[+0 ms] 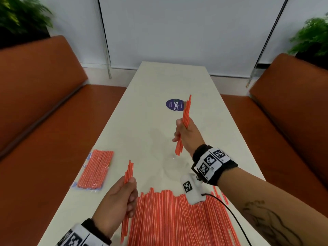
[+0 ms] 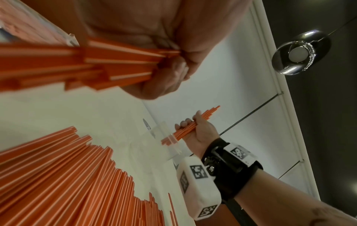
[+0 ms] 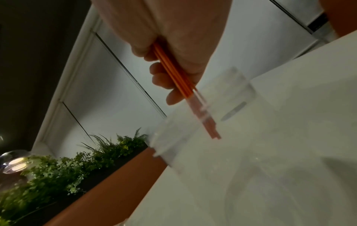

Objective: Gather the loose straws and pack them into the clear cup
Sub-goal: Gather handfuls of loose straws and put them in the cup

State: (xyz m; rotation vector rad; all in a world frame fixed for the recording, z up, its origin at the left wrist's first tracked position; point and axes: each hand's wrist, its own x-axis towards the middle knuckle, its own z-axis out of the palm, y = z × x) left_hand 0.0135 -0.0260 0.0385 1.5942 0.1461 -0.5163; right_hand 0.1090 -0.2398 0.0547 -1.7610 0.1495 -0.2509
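Observation:
A wide pile of loose orange straws (image 1: 177, 221) lies along the near edge of the white table (image 1: 159, 82). My left hand (image 1: 127, 196) grips a small bundle of straws (image 1: 129, 172) upright just left of the pile; the left wrist view shows its fingers (image 2: 170, 73) curled round them. Further out, my right hand (image 1: 181, 132) holds another bundle (image 1: 186, 112) tilted over the clear cup (image 1: 160, 148). That bundle's lower ends (image 3: 208, 126) show through the cup's wall (image 3: 241, 145). The cup is faint in the head view.
A sealed packet of orange straws (image 1: 95, 169) lies at the table's left edge. A round purple sticker (image 1: 174, 105) sits beyond the cup. Orange benches (image 1: 35, 103) flank the table on both sides, with plants (image 1: 312, 38) behind them.

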